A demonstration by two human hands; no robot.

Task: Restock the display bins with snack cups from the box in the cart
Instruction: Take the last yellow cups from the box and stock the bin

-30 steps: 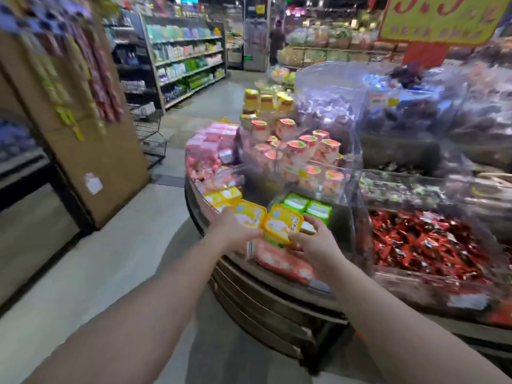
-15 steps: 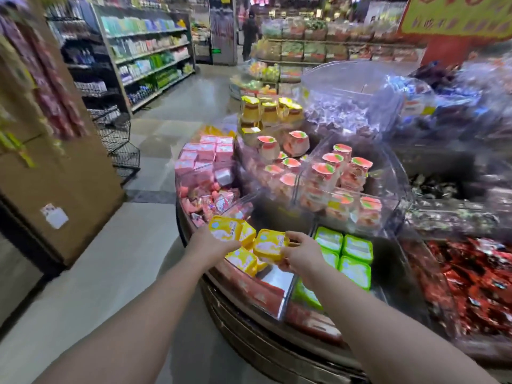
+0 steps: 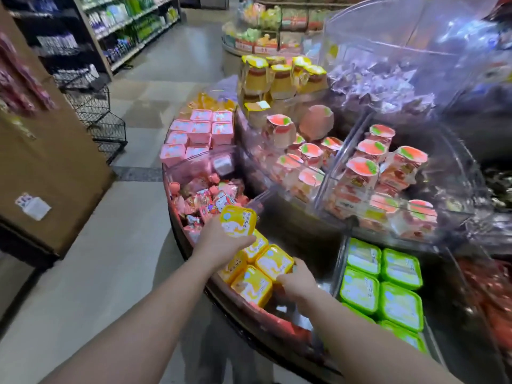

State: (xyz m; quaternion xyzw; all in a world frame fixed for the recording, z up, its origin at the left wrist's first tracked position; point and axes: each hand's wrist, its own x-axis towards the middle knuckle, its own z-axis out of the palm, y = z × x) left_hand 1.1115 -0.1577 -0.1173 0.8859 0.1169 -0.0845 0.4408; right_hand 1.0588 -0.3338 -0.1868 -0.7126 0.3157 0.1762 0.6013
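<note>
Open bin floor (image 3: 299, 231) behind yellow cups (image 3: 274, 263)

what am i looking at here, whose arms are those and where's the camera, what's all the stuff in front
There is no machine here. A person wears a wide-angle camera on the head, so you look forward and down along their own two bare arms. That is the only view.

They stand at a round shop display made of clear plastic bins. The left hand holds up one yellow snack cup, fingers curled round it. The right hand grips the edge of another yellow cup, which sits among a few more yellow cups in the near bin.

Beside them to the right lie green cups. Further back are pink cups, round tubs with red and green lids and taller yellow-lidded jars. To the left there is an aisle floor, wire baskets and shelves.
</note>
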